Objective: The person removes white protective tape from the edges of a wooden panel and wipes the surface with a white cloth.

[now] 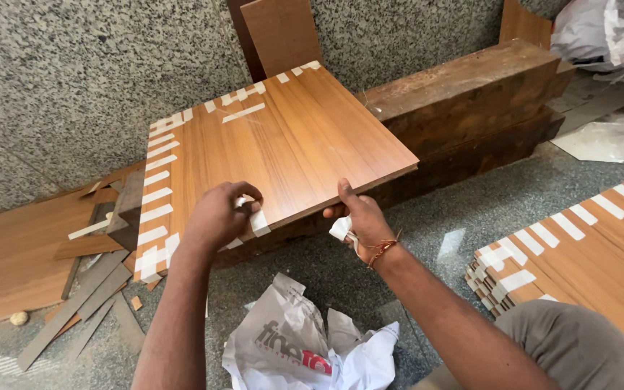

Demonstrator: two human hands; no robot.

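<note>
At panel's near edge, left hand (217, 214) pinches tape strip (257, 220); right hand (359, 214) grips wood panel (287, 144)

Both bare arms stretched forward
Left hand (219, 211) has fingers (248, 193) curled in a pinch; right hand (361, 215) grips, thumb on top.

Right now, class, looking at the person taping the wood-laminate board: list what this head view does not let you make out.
- Left hand fingertips on the tape strip: curled under, so the grip is hidden.
- Right hand fingers: hidden beneath the board edge.
- White piece under the right palm: mostly covered, kind unclear.
- Stack of taped boards: cut off by the right edge.
- Board's underside: hidden by the board itself.
</note>
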